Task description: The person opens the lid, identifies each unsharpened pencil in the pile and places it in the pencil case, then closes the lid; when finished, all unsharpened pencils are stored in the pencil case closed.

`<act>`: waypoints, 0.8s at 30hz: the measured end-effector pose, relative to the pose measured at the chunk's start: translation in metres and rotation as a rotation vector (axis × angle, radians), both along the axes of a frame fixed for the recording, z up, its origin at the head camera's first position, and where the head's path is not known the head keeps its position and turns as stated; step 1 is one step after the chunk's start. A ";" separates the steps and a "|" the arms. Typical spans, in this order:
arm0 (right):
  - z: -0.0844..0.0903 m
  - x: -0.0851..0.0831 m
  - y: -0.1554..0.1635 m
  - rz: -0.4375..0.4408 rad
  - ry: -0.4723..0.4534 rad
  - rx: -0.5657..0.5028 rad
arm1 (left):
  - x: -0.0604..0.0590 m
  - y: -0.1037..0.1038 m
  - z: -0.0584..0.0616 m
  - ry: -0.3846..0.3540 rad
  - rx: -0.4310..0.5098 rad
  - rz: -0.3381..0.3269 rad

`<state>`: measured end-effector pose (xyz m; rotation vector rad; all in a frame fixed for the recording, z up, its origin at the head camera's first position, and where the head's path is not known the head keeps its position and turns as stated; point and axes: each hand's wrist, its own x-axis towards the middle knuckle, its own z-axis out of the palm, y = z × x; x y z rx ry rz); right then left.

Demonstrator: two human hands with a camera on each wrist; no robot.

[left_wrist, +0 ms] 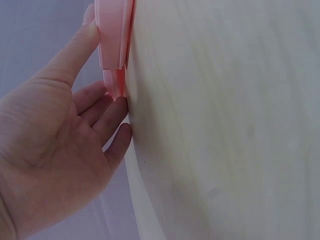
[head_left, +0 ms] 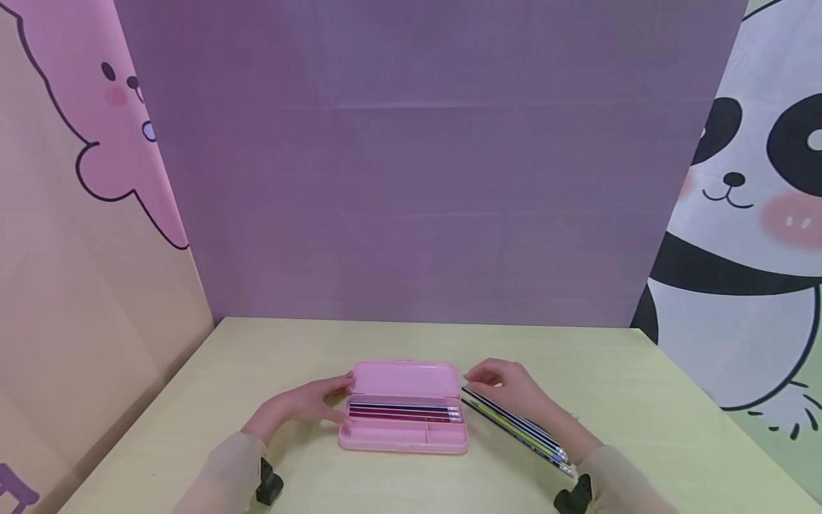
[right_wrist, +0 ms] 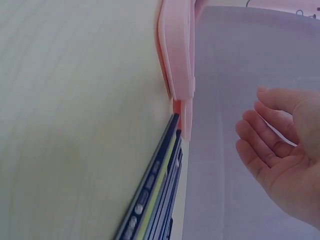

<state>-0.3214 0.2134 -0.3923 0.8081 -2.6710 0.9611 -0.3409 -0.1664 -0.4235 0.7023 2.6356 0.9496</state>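
A pink pencil case [head_left: 403, 437] lies with its lid [head_left: 406, 378] folded back, and a few dark and red pencils [head_left: 404, 412] lie lengthwise in its rear compartment. At the case's left end is my left hand [head_left: 308, 401], thumb on the tray's side and fingertips at the lid's edge; the left wrist view shows these fingers [left_wrist: 112, 117] nearly straight. My right hand [head_left: 510, 385] hovers over a bundle of pencils [head_left: 516, 428], fingers loosely bent and holding nothing. Those pencils, dark, yellow-green and silvery, slant on the table beside the case's right end, partly hidden by the right forearm.
The case and loose pencils rest on a pale wooden table [head_left: 289, 350]. A purple backdrop [head_left: 411, 178] rises at its far edge. Cartoon-printed walls flank it, with a panda [head_left: 732, 314] on the right. Each wrist wears a small black device [head_left: 270, 483].
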 end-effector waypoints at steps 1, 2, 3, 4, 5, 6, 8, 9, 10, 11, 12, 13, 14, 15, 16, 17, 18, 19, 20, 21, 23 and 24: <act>0.000 0.000 0.002 -0.009 -0.003 -0.004 | 0.000 0.000 0.000 -0.003 0.002 0.004; 0.001 0.000 0.004 -0.015 -0.003 -0.003 | 0.001 0.000 0.001 -0.005 0.002 0.006; 0.001 0.001 0.006 -0.021 -0.004 0.000 | 0.001 0.000 0.001 -0.006 0.002 0.006; 0.001 0.001 0.008 -0.028 -0.003 0.003 | 0.001 0.001 0.002 -0.008 0.004 0.005; 0.002 0.001 0.010 -0.036 0.001 0.005 | 0.002 0.001 0.002 -0.004 0.002 0.003; 0.002 0.001 0.012 -0.046 0.004 0.006 | 0.002 0.001 0.003 -0.004 0.001 0.002; 0.003 0.001 0.016 -0.059 0.010 0.009 | 0.002 0.001 0.004 -0.002 -0.001 -0.001; 0.003 0.002 0.018 -0.071 0.007 0.009 | 0.002 0.000 0.004 0.001 -0.004 -0.002; 0.003 0.002 0.020 -0.082 0.002 0.007 | 0.002 0.000 0.004 0.003 -0.005 -0.002; 0.004 0.003 0.021 -0.093 -0.004 0.003 | 0.001 0.000 0.004 0.007 -0.009 -0.003; 0.004 0.003 0.022 -0.103 -0.014 0.001 | 0.001 0.000 0.004 0.006 -0.009 -0.004; 0.004 0.004 0.024 -0.110 -0.023 -0.004 | 0.000 0.000 0.003 0.007 -0.010 -0.005; 0.004 0.004 0.025 -0.116 -0.032 -0.006 | 0.000 0.000 0.003 0.009 -0.012 -0.006; 0.004 0.005 0.026 -0.123 -0.039 -0.007 | -0.001 0.000 0.003 0.008 -0.012 -0.006; 0.004 0.006 0.027 -0.122 -0.044 -0.009 | -0.001 0.000 0.002 0.007 -0.013 -0.006; 0.004 0.006 0.028 -0.122 -0.048 -0.011 | -0.001 0.000 0.002 0.008 -0.015 -0.007; 0.005 0.007 0.029 -0.120 -0.052 -0.011 | 0.000 0.000 0.002 0.010 -0.016 -0.009; 0.004 0.008 0.030 -0.118 -0.056 -0.011 | 0.000 0.000 0.002 0.010 -0.017 -0.011; 0.004 0.008 0.031 -0.116 -0.059 -0.008 | 0.000 0.000 0.002 0.011 -0.018 -0.013; 0.004 0.009 0.032 -0.115 -0.061 -0.005 | 0.000 0.000 0.002 0.012 -0.018 -0.015; 0.004 0.010 0.034 -0.118 -0.069 -0.004 | 0.001 -0.001 0.002 0.014 -0.022 -0.018; 0.003 0.010 0.035 -0.120 -0.070 0.001 | 0.001 -0.001 0.002 0.013 -0.023 -0.018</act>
